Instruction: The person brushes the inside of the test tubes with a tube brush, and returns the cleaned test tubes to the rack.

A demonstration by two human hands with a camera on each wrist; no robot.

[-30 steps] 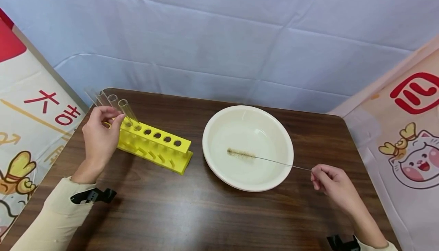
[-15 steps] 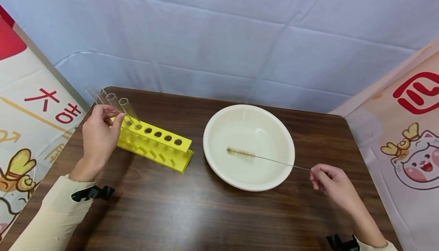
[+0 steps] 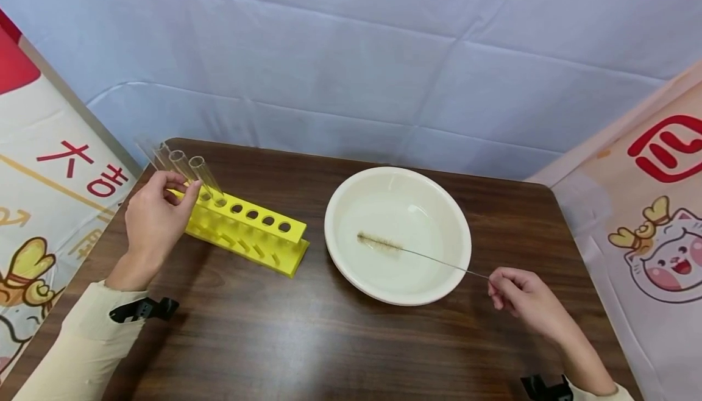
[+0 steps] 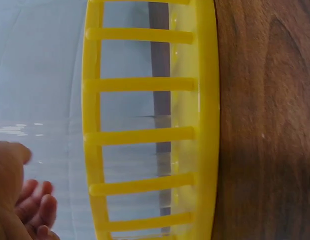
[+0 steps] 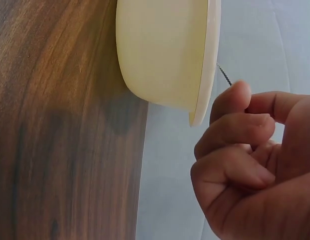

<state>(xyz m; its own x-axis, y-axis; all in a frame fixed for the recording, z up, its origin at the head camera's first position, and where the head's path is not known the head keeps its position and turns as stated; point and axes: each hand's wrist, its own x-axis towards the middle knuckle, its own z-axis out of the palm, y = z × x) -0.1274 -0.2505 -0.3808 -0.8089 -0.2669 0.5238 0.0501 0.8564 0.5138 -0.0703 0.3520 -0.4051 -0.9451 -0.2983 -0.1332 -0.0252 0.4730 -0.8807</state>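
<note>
My left hand (image 3: 160,209) is at the yellow test tube rack (image 3: 274,224), thumb and forefinger close together beside the glass test tubes (image 3: 204,172) standing in its left holes. Whether it pinches a tube I cannot tell. In the left wrist view the thumb (image 4: 17,152) overlaps the tubes, with other fingertips loosely bent below it. Far to the right, my right hand (image 3: 523,300) pinches the thin wire handle (image 3: 439,261) of a test tube brush. Its tan bristle head (image 3: 378,242) is in the white basin (image 3: 395,296). In the right wrist view, curled fingers (image 5: 235,130) hold the twisted wire.
The rack's right holes hold no tubes. A dark wooden table (image 3: 307,346) carries the rack and basin. A pale blue cloth (image 3: 351,72) rises behind it, and printed panels (image 3: 663,255) stand at both sides.
My right hand has shifted slightly left and down, sliding the brush head left in the basin. My left wrist has drifted slightly left, while its fingertips stay by the tubes.
</note>
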